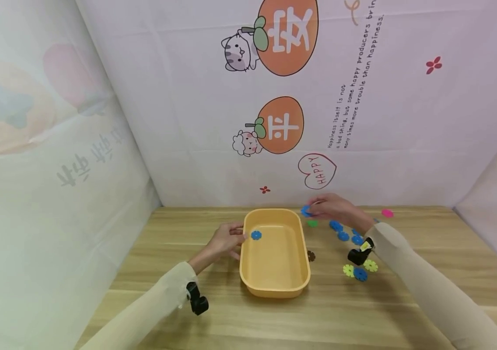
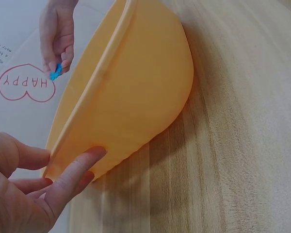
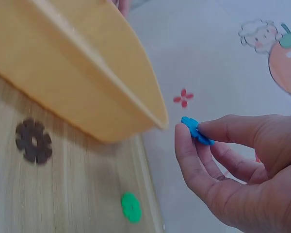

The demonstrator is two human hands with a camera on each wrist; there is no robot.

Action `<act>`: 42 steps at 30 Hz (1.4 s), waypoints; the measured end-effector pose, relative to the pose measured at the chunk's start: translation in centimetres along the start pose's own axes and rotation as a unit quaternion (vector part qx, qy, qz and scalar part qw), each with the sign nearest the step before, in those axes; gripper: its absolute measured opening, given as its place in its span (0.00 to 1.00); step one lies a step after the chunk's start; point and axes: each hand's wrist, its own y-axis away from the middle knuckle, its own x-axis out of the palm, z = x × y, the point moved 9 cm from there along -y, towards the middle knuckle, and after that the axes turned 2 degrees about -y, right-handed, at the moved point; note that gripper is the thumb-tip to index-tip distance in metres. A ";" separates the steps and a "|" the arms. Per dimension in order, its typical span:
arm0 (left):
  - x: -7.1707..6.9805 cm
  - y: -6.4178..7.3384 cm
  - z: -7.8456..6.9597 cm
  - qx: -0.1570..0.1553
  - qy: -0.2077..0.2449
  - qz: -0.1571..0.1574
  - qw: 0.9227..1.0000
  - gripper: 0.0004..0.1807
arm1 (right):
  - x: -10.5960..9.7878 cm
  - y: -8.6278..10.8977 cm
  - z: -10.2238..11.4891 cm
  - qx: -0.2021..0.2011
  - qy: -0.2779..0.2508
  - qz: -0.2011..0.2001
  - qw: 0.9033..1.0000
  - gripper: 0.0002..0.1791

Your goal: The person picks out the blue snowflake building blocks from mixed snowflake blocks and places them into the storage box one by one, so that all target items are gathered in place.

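Observation:
A yellow plastic basin (image 1: 275,293) stands on the wooden table. My left hand (image 1: 226,239) grips its left side near the far end, some fingers at the rim and others against the outer wall (image 2: 145,87). Inside the basin, near that hand, lies a blue flower-shaped plastic disc (image 1: 256,235). Beyond the far right corner of the basin, my right hand (image 1: 333,208) pinches another blue notched disc (image 3: 196,131) between thumb and fingertips, raised above the table. Below it on the table are a green disc (image 3: 131,208) and a brown disc (image 3: 34,141) beside the basin.
Several blue discs (image 1: 343,236) lie right of the basin. Nearer are yellow-green discs (image 1: 370,265) and a dark blue one (image 1: 360,274); a pink disc (image 1: 387,213) sits at the back. A printed white cloth (image 1: 204,121) hangs behind the wooden table (image 1: 178,335).

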 end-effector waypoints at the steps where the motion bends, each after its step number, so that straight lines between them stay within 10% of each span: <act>1: 0.0 0.0 -0.1 0.000 0.001 -0.001 1.000 0.28 | 0.4 -0.1 0.3 -0.003 -0.004 0.003 1.000 0.19; 25: 0.0 0.0 0.2 0.010 0.010 0.004 1.000 0.28 | 8.2 -4.4 3.7 0.017 0.017 0.053 0.998 0.10; 42: 0.2 -0.1 0.1 0.006 0.017 0.001 1.000 0.28 | 12.3 -5.8 2.6 0.052 0.193 0.024 0.980 0.06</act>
